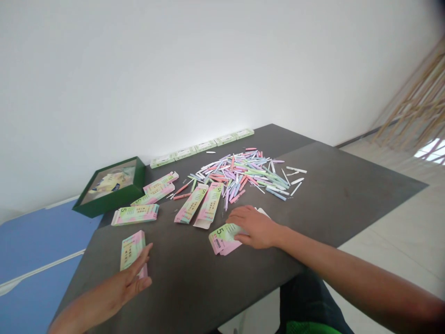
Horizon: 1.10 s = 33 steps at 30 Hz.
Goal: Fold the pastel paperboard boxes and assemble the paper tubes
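Note:
My left hand (134, 280) is open beside a pink and green printed carton (131, 247) near the table's left edge. Its fingers lie over the carton's right side, and the thumb points away from it. My right hand (255, 227) rests over a few flat, overlapping cartons (222, 240) marked 5, thumb and fingers apart; its palm hides their far part. Between the hands and the pens, two more cartons (210, 204) lie side by side, one with its near end flap open. Beyond them is a loose pile of pastel pens (239, 171).
A green box (114, 197) holding plastic packaging stands at the left. More cartons (137, 214) lie close by it. Several pale green packs (205, 146) form a row along the wall. The dark table (333, 181) ends at a corner on the right.

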### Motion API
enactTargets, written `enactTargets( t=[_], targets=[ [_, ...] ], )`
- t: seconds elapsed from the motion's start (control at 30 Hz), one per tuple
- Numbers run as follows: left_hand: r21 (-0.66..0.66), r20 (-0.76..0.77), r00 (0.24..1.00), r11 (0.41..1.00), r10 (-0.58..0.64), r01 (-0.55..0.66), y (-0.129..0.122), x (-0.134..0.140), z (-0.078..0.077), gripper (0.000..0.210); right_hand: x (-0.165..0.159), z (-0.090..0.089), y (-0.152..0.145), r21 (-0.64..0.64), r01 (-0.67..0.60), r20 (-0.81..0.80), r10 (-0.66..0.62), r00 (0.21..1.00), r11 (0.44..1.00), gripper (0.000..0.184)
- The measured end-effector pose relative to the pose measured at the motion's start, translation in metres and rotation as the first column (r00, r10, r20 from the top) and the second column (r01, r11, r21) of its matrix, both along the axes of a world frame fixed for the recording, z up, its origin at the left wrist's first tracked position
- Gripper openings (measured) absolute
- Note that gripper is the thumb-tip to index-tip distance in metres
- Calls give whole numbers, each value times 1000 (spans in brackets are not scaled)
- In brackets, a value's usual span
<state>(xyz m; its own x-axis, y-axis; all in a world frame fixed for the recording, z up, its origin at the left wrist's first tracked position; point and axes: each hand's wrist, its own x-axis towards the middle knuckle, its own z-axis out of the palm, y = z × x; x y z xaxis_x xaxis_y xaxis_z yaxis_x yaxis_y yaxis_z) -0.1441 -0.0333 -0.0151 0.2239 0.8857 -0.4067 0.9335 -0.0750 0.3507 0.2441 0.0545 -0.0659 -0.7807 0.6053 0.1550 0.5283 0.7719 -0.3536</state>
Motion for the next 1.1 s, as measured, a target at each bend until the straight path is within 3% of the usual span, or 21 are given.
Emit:
enactTargets(
  t=[0.07, 0.13, 0.3, 0.43, 0.53, 0.67, 1.1],
  targets=[
    [-113, -8, 1000, 994, 4, -5, 2, 18, 8, 81, 18, -8, 8, 17, -33, 91, 32, 995, 999, 71],
    [-156, -3, 1000, 988, -9, 9, 4, 35, 15, 79, 27, -15, 11, 16, -58, 139, 55, 989, 998, 81],
    [-204, 36, 998, 978, -46, 52, 11, 70, 27, 78, 22, -16, 14, 46, -163, 105, 158, 982, 985, 71],
    [-249, 27, 999, 968, -41, 46, 19, 96, 29, 77, 11, -12, 16, 79, -149, 75, 143, 987, 986, 71],
    [-233, 12, 999, 971, -53, 54, 27, 113, 29, 78, 5, -13, 19, 105, -129, 54, 124, 991, 986, 72],
    [-191, 4, 998, 979, -67, 67, 39, 133, 28, 78, -1, -14, 26, 131, -197, 49, 192, 980, 972, 67],
    [-239, -22, 994, 966, -109, 101, 57, 157, 13, 82, -1, -9, 23, 181, -177, -19, 184, 983, 967, 59]
  ],
)
